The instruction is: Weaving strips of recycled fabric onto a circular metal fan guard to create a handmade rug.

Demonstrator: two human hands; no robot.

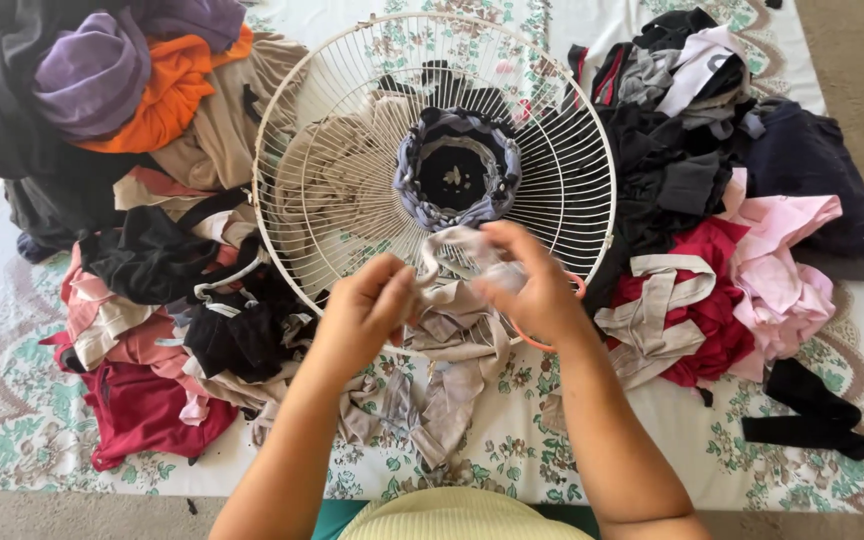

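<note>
One wire fan guard (352, 190) sits at upper centre, with one woven fabric ring (457, 170) at its hub. Two hands (362, 310) (532, 285) work at lower centre. Two cloth piles lie on one floral sheet (802, 470): one at left (142, 250), one at right (732, 230).

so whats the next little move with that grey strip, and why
Probably feed the grey strip between the fan guard wires beside the woven ring: both hands, left hand and right hand, pinch it at the rim, and weaving covers only the centre.
</note>
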